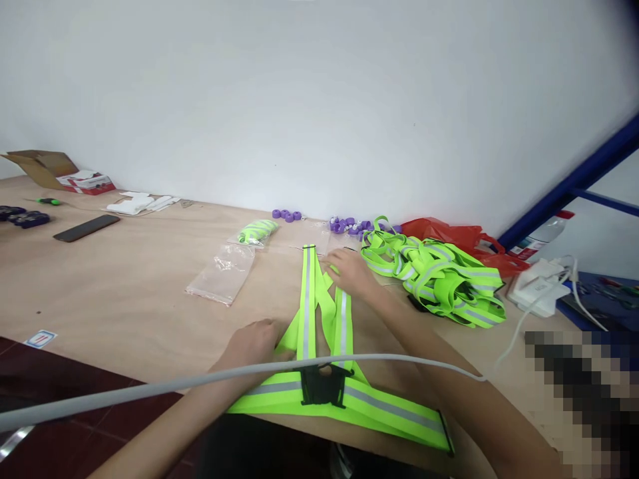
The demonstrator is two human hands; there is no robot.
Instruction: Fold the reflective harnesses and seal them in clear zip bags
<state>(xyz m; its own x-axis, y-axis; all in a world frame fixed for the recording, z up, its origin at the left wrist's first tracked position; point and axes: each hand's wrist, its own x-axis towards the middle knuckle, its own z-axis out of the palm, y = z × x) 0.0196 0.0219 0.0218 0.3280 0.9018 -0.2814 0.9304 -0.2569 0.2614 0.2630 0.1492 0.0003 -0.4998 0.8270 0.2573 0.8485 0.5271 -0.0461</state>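
A neon-green reflective vest made of straps [308,306] lies on the table in front of me, its grey stripes facing up. Its black buckle piece [324,386] is at the near side, where the straps meet the waist band [399,409]. At the far end of the right-hand strap, my right hand [349,269] has its fingers closed on the green webbing. My left hand [254,339] rests low beside the left strap, touching its edge; its fingertips are mostly hidden. A white cable [224,370] crosses the view in front of the vest and my left wrist.
A heap of green reflective straps [444,279] lies at right, before a red plastic bag [449,233]. Clear bags [222,273], a bagged vest [257,231] and purple rolls [287,215] lie further back. A phone [87,227] and open carton [42,166] are left; a white adapter [539,286] is right.
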